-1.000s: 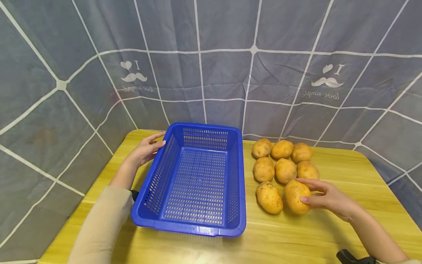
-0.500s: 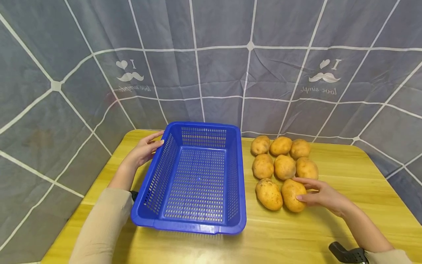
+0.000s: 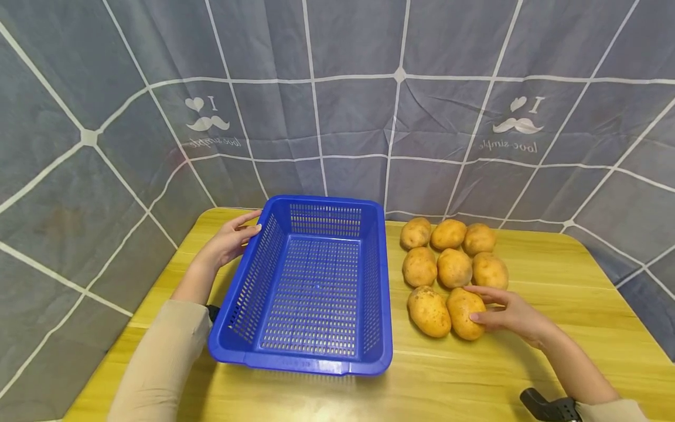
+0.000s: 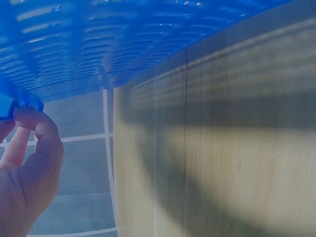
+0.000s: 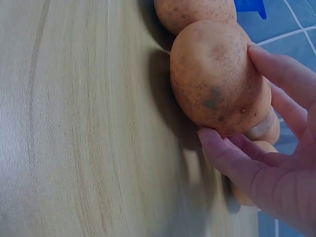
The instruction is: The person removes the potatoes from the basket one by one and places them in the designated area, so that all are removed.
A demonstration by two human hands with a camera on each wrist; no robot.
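Left hand: rests on the left rim of the blue basket, at the far corner; fingers lightly curled round the rim edge, thumb on top.

Blue basket: slotted plastic, empty, on the yellow worktop, left of centre.

Potatoes: eight, in a cluster just right of the basket, touching one another.

Front-right potato: lies on the worktop in the nearest row, against its left neighbour.

Right hand: fingers spread round the right side of that potato, index over the top, thumb low at the near side (a cupping hold, not a tight pinch).

Handling note: a good lift here would likely want the thumb seated further under the potato before raising, so it does not roll against its neighbour; the left hand steadying the basket helps.

Obscured: the right palm's contact is hidden; the basket's underside is blurred in the left wrist view; a dark object at each forearm is cut off.
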